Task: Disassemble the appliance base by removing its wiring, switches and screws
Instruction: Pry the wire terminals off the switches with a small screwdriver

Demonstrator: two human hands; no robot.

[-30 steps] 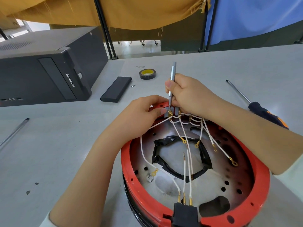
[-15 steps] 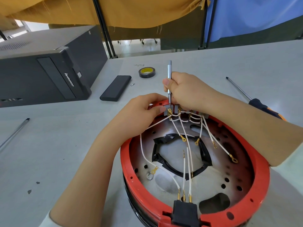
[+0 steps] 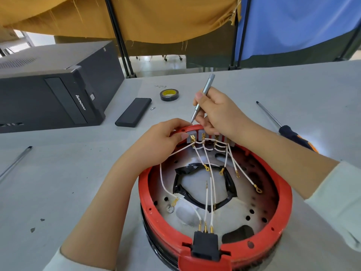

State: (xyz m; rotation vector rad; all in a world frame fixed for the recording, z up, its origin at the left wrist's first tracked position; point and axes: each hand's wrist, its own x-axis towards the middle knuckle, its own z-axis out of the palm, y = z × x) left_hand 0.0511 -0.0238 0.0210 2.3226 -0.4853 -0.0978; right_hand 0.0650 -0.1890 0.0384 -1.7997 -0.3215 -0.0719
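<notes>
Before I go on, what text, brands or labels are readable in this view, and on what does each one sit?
"lenovo", on the front panel of the black computer tower at the left of the table.
Small sticker beside that logo: too small to read.
Yellow core of the black tape roll: dark print, too blurred to read.
Faint marks on the table behind the tape roll: not legible.

Red appliance base [image 3: 281,194] on grey counter [image 3: 58,182], open side up. Left hand [image 3: 160,141] grips far rim beside grey switches [image 3: 203,134]. Right hand [image 3: 216,112] holds slim grey screwdriver [image 3: 202,97], tilted, tip just above rim. White wires [image 3: 210,165] fan out from switches.
</notes>
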